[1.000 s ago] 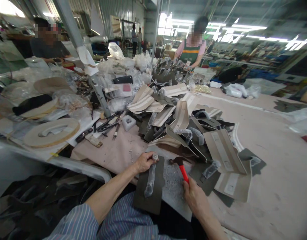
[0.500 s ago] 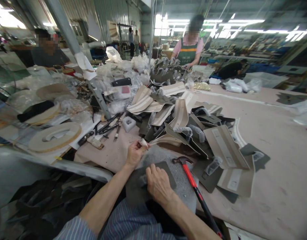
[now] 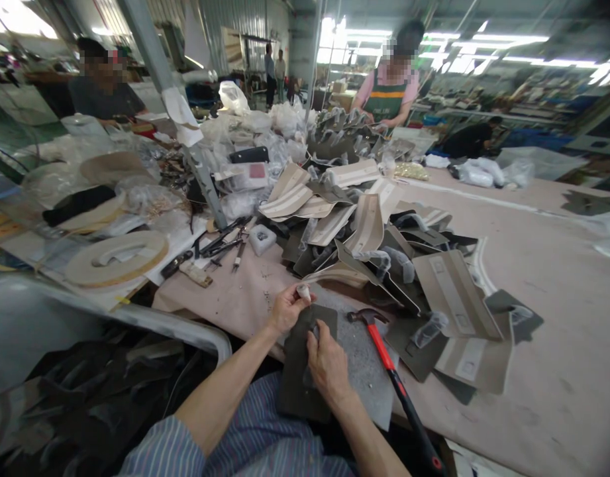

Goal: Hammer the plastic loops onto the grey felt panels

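My right hand [image 3: 328,361] is closed round the clear-wrapped handle on a dark grey-green panel [image 3: 297,371]. The panel stands tilted over my lap and the near edge of a grey slab [image 3: 367,371]. At the panel's upper corner is my left hand [image 3: 287,309], its fingers curled together. Something small and white [image 3: 303,291] shows at its thumb and fingertips; whether it is a finger wrapping or a held piece I cannot tell. On the slab's right side lies a claw hammer [image 3: 391,371] with a red and black handle.
A heap of similar panels [image 3: 369,225] with wrapped handles lies ahead. Left of it are hand tools [image 3: 225,244], a white foam block [image 3: 261,239] and a tape roll [image 3: 116,257]. A metal post [image 3: 170,99] rises at the left. Co-workers are beyond the table.
The panel has turned more upright and come nearer my left hand. My right hand now wraps round its handle instead of lying over it. The view has shifted slightly.
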Available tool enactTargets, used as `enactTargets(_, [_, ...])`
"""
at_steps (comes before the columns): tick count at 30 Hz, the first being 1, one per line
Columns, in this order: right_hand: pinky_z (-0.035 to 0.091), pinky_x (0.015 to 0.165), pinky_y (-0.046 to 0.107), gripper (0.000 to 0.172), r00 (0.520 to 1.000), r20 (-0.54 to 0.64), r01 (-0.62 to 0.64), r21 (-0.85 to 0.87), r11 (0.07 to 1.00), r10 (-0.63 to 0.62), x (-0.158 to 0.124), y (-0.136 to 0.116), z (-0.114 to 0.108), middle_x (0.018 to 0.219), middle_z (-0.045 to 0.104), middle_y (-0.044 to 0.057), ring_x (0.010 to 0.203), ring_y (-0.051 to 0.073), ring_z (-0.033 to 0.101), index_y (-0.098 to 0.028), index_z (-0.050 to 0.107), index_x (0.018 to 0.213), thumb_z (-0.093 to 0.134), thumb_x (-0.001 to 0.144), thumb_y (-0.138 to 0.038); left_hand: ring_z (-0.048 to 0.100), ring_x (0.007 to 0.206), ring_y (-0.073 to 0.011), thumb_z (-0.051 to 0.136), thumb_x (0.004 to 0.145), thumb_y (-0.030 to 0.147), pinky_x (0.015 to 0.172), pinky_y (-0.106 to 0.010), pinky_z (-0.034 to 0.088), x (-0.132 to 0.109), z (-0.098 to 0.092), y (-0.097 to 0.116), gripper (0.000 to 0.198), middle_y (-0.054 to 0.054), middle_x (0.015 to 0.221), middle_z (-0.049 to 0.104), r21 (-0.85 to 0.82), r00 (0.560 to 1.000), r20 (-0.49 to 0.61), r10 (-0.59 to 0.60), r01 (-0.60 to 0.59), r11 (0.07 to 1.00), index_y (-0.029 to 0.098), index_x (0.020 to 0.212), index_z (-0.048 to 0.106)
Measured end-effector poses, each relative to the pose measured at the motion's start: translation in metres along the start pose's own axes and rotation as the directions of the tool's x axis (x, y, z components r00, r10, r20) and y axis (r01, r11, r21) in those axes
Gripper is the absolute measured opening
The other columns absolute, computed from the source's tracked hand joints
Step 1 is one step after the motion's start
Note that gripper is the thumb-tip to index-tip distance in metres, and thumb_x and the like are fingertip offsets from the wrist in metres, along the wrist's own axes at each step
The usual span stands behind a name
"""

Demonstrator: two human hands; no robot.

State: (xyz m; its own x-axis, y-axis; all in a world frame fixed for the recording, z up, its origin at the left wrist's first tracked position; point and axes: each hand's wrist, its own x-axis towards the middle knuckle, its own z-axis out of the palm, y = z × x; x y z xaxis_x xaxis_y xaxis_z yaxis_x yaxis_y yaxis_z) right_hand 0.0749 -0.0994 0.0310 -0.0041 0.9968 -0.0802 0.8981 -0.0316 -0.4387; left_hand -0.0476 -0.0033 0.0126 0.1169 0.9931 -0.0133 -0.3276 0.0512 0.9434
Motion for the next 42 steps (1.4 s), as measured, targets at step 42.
enactTargets(42, [0.046,0.095,0.038,0.044,0.993,-0.102,0.083,0.276,0.958,-0.056,-0.016,0.051,-0.037,0.119,0.061,0.013,0.109,0.025,0.059,-0.016,0.058,0.126,0.036,0.099,-0.043,0.067,0.085,-0.0194,0.068,0.086,0.039,0.080,-0.028,0.050,-0.020,-0.016,-0.001,0.025,-0.007,0.090,0.073,0.349,0.989,0.132,-0.067,0.017,0.937,0.014,0.093,0.065])
